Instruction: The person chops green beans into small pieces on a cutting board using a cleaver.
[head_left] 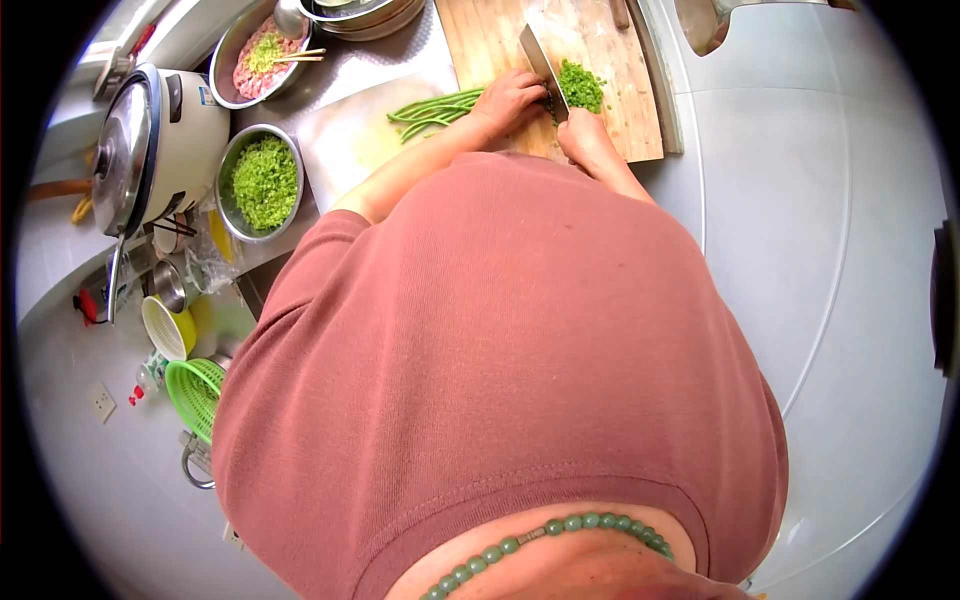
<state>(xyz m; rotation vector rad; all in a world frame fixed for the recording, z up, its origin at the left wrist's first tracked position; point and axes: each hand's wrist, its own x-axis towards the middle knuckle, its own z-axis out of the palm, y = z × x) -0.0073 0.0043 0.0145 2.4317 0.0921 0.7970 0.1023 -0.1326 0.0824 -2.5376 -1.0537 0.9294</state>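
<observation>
My right hand point(584, 134) is wrapped round the handle of a broad kitchen knife point(541, 62), whose blade stands upright over the wooden cutting board point(494, 35). My left hand point(508, 100) presses with curled fingers on a bunch of long green beans point(432, 110), close beside the blade. Their uncut lengths trail off to the left, past the board's edge. On the other side of the knife lies a small heap of finely chopped green beans point(580, 87). The knife's handle is mostly hidden in my right hand.
Left of the board stand a metal bowl point(225, 190) of chopped greens and another bowl point(219, 72) with minced meat and chopsticks. A large lidded cooker point(185, 125) is beside them. Lower left are a green basket point(190, 390) and a yellow bowl point(170, 328).
</observation>
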